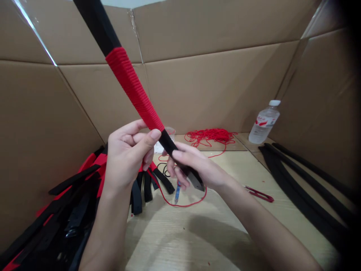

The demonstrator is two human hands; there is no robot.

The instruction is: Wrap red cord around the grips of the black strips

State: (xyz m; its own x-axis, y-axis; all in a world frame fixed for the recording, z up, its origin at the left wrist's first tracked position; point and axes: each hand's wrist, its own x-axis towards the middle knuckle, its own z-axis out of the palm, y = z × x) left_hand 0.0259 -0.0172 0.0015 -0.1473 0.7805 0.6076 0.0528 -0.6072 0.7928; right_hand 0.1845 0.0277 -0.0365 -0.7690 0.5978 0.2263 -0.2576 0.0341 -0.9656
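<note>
A long black stick (96, 24) slants across the view, its lower end near the middle of the table. Red cord (131, 84) is wound in tight, even turns round part of it. My left hand (126, 150) pinches the stick at the lower edge of the winding, thumb on top. Below that, my right hand (194, 162) grips the bare black end, with its thumb along the upper side. A loose length of the red cord (183, 206) hangs in a curve beneath both hands. Fingers behind the stick are partly hidden.
Several black pieces with red wrapping (70, 210) are piled at left. A tangle of red cord (211, 136) lies at the back, near a water bottle (263, 124). Red thread snips (259, 194) and black curved pieces (299, 188) lie right. Cardboard walls (220, 86) surround the table.
</note>
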